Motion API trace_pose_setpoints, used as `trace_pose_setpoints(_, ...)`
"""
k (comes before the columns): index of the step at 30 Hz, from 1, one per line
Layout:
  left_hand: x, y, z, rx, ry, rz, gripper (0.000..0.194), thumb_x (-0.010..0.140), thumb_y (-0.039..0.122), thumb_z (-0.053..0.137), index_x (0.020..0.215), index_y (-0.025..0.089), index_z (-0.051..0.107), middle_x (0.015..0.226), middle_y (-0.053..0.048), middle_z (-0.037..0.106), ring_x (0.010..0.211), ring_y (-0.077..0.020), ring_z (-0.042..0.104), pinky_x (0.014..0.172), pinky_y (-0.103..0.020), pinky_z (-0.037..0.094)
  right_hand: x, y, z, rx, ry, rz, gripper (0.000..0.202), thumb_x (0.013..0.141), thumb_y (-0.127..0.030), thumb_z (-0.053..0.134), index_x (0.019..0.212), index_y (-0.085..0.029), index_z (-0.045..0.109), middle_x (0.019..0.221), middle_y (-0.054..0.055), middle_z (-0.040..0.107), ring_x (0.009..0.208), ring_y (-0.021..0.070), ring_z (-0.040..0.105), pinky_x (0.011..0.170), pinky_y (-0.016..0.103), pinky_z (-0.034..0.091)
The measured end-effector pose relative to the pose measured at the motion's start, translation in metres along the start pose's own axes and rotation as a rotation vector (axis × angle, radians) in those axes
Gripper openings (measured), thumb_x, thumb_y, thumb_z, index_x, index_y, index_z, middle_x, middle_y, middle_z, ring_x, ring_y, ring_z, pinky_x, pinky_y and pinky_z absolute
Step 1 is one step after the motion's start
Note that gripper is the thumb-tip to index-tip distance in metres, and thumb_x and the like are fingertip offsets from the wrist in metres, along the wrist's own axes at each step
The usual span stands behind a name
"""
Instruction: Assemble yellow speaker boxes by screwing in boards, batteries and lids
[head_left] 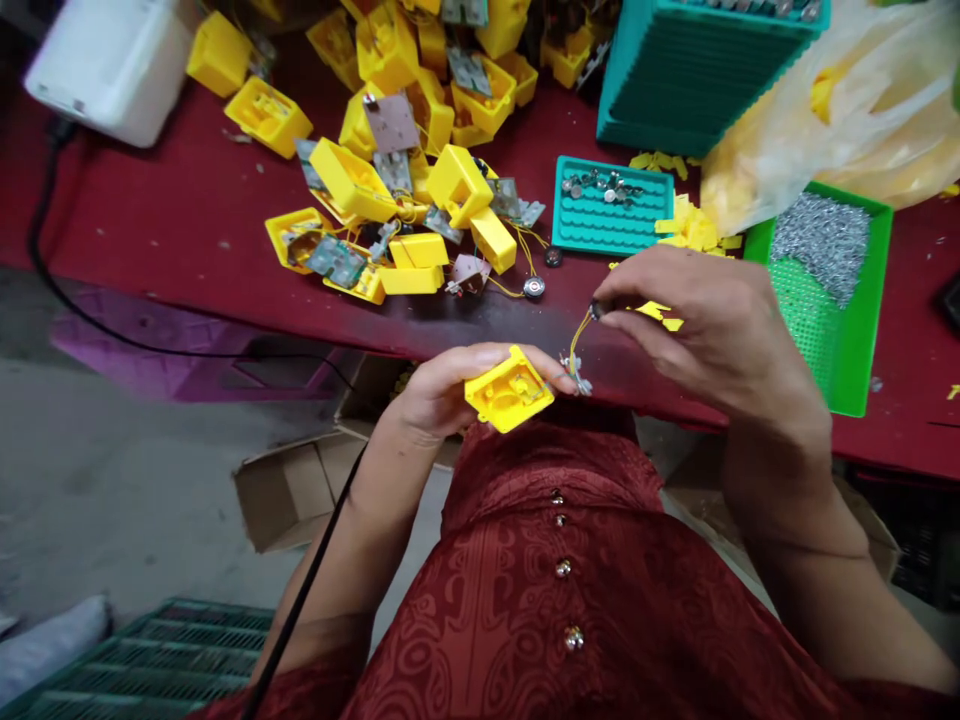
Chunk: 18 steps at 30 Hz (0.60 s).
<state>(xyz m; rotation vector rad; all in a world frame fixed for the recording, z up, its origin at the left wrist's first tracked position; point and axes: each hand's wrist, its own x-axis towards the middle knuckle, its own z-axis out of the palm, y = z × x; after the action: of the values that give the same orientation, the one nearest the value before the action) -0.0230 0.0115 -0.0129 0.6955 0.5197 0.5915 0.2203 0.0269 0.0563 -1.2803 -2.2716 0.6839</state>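
Observation:
In my left hand I hold a small yellow plastic housing, its open side facing up toward me. My right hand pinches a small dark round part between thumb and fingertips. Thin yellow wires run from it down to a small circuit board, which hangs beside the fingertips of my left hand. Both hands are over the near edge of the table. A silver round speaker-like disc on yellow wires lies on the table just beyond them.
A heap of yellow housings with circuit boards spreads over the red table. Behind my right hand are a teal tray of small metal parts, stacked teal trays and a green tray of screws. A black cable hangs at the left.

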Motion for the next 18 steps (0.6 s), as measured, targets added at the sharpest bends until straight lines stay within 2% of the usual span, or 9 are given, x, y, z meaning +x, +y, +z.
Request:
trace_pose_setpoints(3, -0.001, -0.005, 0.002, -0.093, 0.131, -0.032, 0.049, 0.082, 0.054, 0.076, 0.102, 0.01, 0.083, 0.103, -0.014, 0.082, 0.057, -0.0114, 0.062, 0.045, -0.022, 0.047, 0.002, -0.002, -0.006, -0.077, 0.115, 0.062, 0.015, 0.094, -0.03, 0.069, 0.107, -0.033, 0.077, 0.11, 0.007, 0.079, 0.109, 0.0296, 0.073, 0.098, 0.047, 0.057)
trace_pose_setpoints(6, 0.002, -0.013, 0.005, -0.25, 0.201, -0.076, 0.046, 0.084, 0.042, 0.075, 0.114, 0.008, 0.079, 0.102, -0.014, 0.08, 0.064, -0.013, 0.067, 0.051, -0.021, 0.055, 0.0, -0.006, 0.001, -0.078, 0.269, 0.169, 0.012, 0.094, -0.024, 0.071, 0.101, -0.03, 0.079, 0.106, 0.006, 0.079, 0.103, 0.0286, 0.074, 0.097, 0.048, 0.058)
trace_pose_setpoints(8, 0.005, -0.018, 0.01, -0.331, 0.216, -0.069, 0.043, 0.087, 0.036, 0.075, 0.121, 0.01, 0.077, 0.101, -0.012, 0.079, 0.078, -0.0175, 0.075, 0.062, -0.023, 0.063, -0.005, -0.009, 0.013, 0.034, 0.325, 0.208, 0.01, 0.092, -0.021, 0.074, 0.097, -0.027, 0.08, 0.1, 0.005, 0.08, 0.091, 0.0245, 0.074, 0.088, 0.044, 0.061)
trace_pose_setpoints(11, 0.01, -0.024, 0.016, -0.377, 0.287, 0.053, 0.032, 0.089, 0.029, 0.077, 0.119, 0.015, 0.078, 0.108, -0.008, 0.079, 0.089, -0.0178, 0.078, 0.071, -0.024, 0.067, -0.016, -0.012, 0.035, 0.294, 0.327, 0.214, 0.009, 0.089, -0.017, 0.078, 0.096, -0.022, 0.081, 0.092, 0.002, 0.08, 0.08, 0.0172, 0.071, 0.075, 0.034, 0.061)
trace_pose_setpoints(14, 0.013, -0.028, 0.021, -0.335, 0.367, 0.157, 0.025, 0.089, 0.027, 0.081, 0.112, 0.016, 0.08, 0.111, -0.006, 0.08, 0.09, -0.0146, 0.076, 0.074, -0.022, 0.067, -0.026, -0.015, 0.053, 0.366, 0.388, 0.186, 0.012, 0.087, -0.011, 0.079, 0.094, -0.02, 0.081, 0.092, 0.001, 0.078, 0.086, 0.0142, 0.071, 0.076, 0.029, 0.06)
trace_pose_setpoints(18, 0.013, -0.03, 0.022, -0.252, 0.364, 0.138, 0.036, 0.084, 0.035, 0.088, 0.115, 0.018, 0.08, 0.12, -0.007, 0.079, 0.095, -0.0153, 0.075, 0.076, -0.021, 0.065, -0.032, -0.016, 0.064, 0.319, 0.434, 0.179, 0.013, 0.086, -0.01, 0.078, 0.094, -0.021, 0.081, 0.092, 0.001, 0.075, 0.087, 0.0129, 0.069, 0.076, 0.027, 0.057)
